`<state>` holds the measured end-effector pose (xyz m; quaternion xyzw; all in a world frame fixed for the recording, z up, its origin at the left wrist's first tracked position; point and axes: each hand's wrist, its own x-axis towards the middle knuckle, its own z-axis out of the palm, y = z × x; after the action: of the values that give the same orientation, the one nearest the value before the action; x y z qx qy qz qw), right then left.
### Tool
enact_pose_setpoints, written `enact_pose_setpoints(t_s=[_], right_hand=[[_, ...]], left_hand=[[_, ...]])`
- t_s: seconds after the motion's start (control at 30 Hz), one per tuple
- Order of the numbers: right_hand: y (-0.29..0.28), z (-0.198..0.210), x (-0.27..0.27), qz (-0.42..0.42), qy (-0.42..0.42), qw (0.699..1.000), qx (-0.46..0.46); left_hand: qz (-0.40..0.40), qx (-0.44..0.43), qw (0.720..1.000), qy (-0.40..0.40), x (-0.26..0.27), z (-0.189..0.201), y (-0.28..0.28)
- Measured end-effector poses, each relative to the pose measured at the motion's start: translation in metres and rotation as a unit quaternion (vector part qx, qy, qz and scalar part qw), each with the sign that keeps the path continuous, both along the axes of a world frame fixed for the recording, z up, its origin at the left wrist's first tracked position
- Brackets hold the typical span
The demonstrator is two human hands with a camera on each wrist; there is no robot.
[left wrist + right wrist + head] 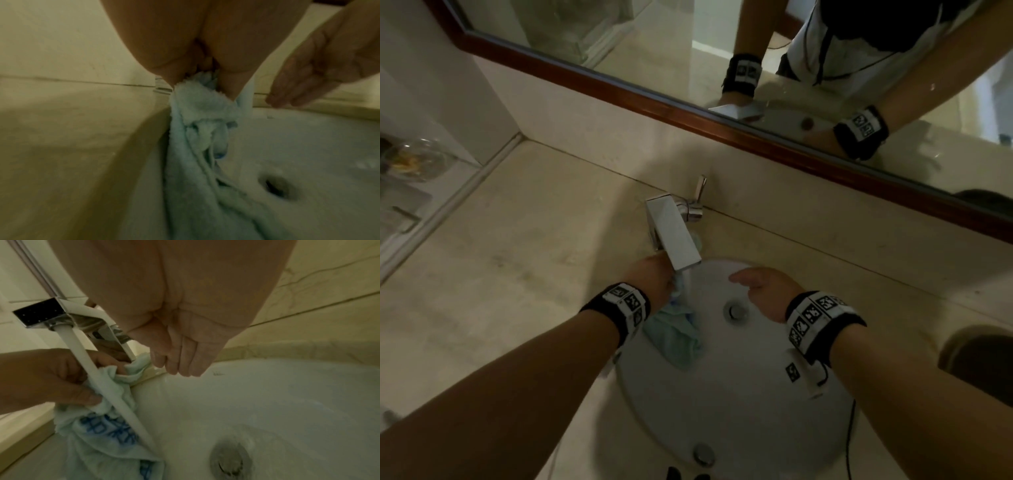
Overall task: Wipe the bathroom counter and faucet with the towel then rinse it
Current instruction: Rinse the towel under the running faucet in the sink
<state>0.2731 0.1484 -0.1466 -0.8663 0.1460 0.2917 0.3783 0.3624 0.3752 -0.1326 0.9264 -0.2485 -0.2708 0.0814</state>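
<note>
A pale blue towel (676, 337) with blue printing hangs into the white sink (739, 394), and my left hand (650, 279) grips its upper end just under the faucet spout. The chrome faucet (673, 231) runs, and its stream of water (98, 373) falls onto the towel (98, 431) beside my left hand (51, 374). In the left wrist view the towel (197, 146) drapes down from my fingers along the sink's left wall. My right hand (760, 282) hovers over the basin with fingers straight and together, holding nothing, right of the spout (41, 313).
The beige stone counter (517, 257) surrounds the sink. A drain (736, 310) sits mid-basin. A wood-framed mirror (688, 113) runs along the back wall. A glass bowl (414, 161) stands on a shelf at far left. A dark round opening (983, 363) lies at the right.
</note>
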Motion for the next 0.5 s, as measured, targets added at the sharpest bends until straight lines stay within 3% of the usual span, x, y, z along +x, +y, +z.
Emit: enact_pose_setpoints(t_s=[0.13, 0.2, 0.3, 0.4, 0.5], right_hand=[[0.007, -0.006, -0.009, -0.023, 0.007, 0.999, 0.043], [0.013, -0.007, -0.012, -0.044, 0.018, 0.996, 0.079], [0.029, -0.008, -0.017, -0.045, 0.025, 0.992, 0.119], [0.051, -0.008, -0.016, -0.073, -0.019, 0.984, 0.164], [0.064, 0.0, -0.012, -0.083, -0.063, 0.992, 0.077]], left_hand=[[0.069, -0.09, 0.991, 0.078, -0.005, 0.004, 0.001], [0.129, -0.16, 0.97, 0.13, -0.014, 0.004, 0.002], [0.253, -0.259, 0.913, 0.19, -0.024, -0.003, 0.0], [0.322, -0.321, 0.859, 0.235, -0.031, -0.007, -0.003], [0.377, -0.399, 0.765, 0.336, -0.043, -0.005, -0.003]])
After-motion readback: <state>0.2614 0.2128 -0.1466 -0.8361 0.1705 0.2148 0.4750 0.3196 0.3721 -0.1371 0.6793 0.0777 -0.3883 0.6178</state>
